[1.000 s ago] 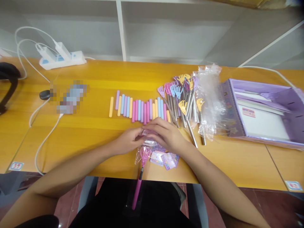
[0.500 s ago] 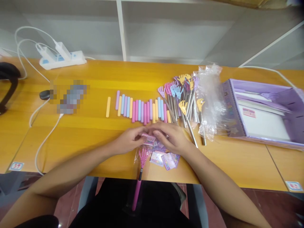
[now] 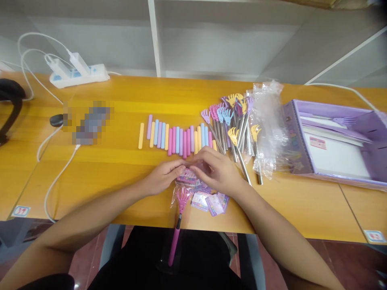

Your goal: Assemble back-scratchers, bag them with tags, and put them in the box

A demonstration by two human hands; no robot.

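My left hand pinches a small pink and purple printed card between thumb and fingers. At the card's right edge, the curled fingers and thumb of my right hand close on its upper corner; the exact contact is partly hidden. Below lies a pink back scratcher in a clear plastic sleeve, its handle reaching past the table edge over my lap. More printed cards are scattered beside it, under my right hand. Just beyond my hands is a row of coloured foam tubes.
Several hand-shaped back scratchers are piled behind my right hand. Clear plastic bags lie beside them, then an open purple box. On the left are a blurred-out device, cables and a power strip.
The card has turned so that more of its face shows, and my right fingers have shifted and curled more around its edge. The lone yellow tube has rolled slightly right.
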